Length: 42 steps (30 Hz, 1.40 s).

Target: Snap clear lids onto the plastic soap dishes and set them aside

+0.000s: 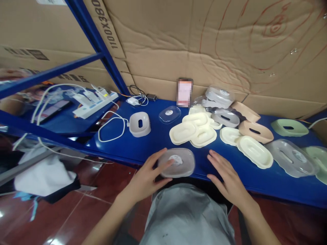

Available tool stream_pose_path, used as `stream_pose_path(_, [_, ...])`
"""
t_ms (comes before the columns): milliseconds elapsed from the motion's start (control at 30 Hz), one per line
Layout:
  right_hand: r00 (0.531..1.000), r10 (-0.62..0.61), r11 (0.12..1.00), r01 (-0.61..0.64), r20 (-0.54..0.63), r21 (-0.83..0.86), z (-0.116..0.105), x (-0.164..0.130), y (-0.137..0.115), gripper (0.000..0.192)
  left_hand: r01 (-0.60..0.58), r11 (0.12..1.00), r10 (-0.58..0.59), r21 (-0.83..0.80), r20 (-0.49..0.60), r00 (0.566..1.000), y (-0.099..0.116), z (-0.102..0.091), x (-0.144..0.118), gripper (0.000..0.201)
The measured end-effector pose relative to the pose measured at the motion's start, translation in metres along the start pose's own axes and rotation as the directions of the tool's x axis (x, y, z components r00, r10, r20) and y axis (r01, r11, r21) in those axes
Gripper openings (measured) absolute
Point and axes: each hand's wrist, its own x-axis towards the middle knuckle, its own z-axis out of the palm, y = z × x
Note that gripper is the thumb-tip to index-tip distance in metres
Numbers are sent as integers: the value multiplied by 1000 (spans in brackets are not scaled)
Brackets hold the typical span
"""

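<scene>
1. Far left, on the lower blue shelf, a white power strip (95, 101) is lying with white cables looping off it; nothing of mine is reaching that way.
2. Further in on the blue shelf (143, 149), a white base with a slot (139, 124) is sitting alone, its cable curling to its left. I cannot tell whether anything is inside it.
3. My left hand (148, 175) is gripping the clear grey lid (176, 163) at the shelf's front edge: thumb lying over the top towards its round white sticker, fingers curling under its left side. The lid is lying flat, slightly overhanging the edge, right in front of me.
4. I judge that I am just taking up or steadying this lid; the next move seems to call for a firm hold from both sides so it is not sliding off the edge.
5. My right hand (226, 173) is resting spread and flat on the front edge, just right of the lid, not touching it and holding nothing.
6. Behind, towards the back edge, a small clear lid (169, 114) and a stack of clear lids (220, 96) are lying.
7. Mid-shelf, cream trays (194, 129) are overlapping in a heap, all looking empty.
8. Further right, pink bases (255, 131), a green base (289, 127) and another clear grey lid (291, 157) are lying near the right end, nothing showing inside them.
</scene>
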Motion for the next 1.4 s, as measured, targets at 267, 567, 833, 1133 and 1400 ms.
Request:
stream_pose_path(267, [971,-213,929,235,107,-285,21,88,1,53,416,880,-315,231,-374,872,-45,-45,-63,51])
stream_pose_path(567, [942,-327,881,334,79,-335,35,98,1,40,585,789,-440,190,-490,752,-102,-47,-27,62])
stream_pose_path(833, [947,-312,927,321,78,-195,30,28,-35,36,495,746,-342,445,-382,859,-85,-35,68,51])
stream_pose_path(1133, [986,-161,987,161,45,8,22,21,-26,42,414,819,-402,398,-117,908,-113,-22,154,29])
stream_pose_path(1400, [998,33,997,-29,-56,72,22,10,-15,76,-21,1000,22,12,-61,998,-47,-30,104,27])
